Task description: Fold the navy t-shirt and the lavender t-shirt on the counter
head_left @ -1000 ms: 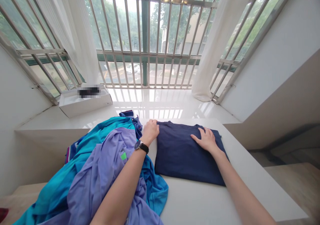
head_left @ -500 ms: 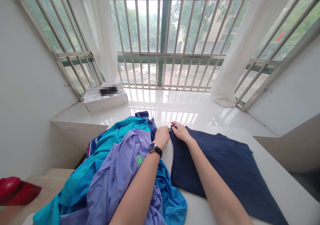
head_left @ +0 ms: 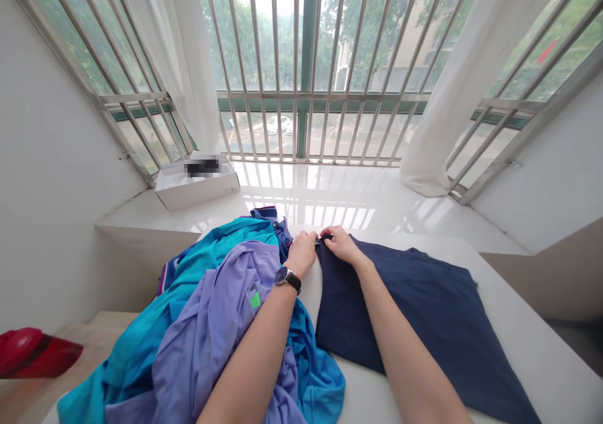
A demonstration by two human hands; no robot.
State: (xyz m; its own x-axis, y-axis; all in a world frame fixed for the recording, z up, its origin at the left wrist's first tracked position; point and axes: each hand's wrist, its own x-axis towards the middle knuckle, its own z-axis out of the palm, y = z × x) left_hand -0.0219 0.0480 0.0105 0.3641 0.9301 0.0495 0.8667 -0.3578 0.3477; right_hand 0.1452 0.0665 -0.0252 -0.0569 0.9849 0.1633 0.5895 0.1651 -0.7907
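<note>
A dark navy garment (head_left: 409, 311) lies spread flat on the white table; its exact kind is unclear. At its far left corner, my left hand (head_left: 302, 252), with a watch on the wrist, is closed in a pinch on the edge. My right hand (head_left: 341, 245) also grips that corner, its thumb and fingers around the cloth. A small light bit, perhaps a label, shows between the hands. Left of them is a heap with a lavender garment (head_left: 211, 317), a turquoise garment (head_left: 136, 342) and a navy collared piece (head_left: 281, 232). My left forearm crosses the heap.
An open white box (head_left: 198, 191) with a blurred dark item stands on the glossy window ledge (head_left: 320, 191). White curtains (head_left: 428, 129) hang before barred windows. At the lower left is a red object (head_left: 40, 353). The white table (head_left: 509, 286) borders the navy garment.
My hands stay at the navy garment's corner, with the left fingers slightly shifted on the edge. The view has moved a little; the garments lie much as before.
</note>
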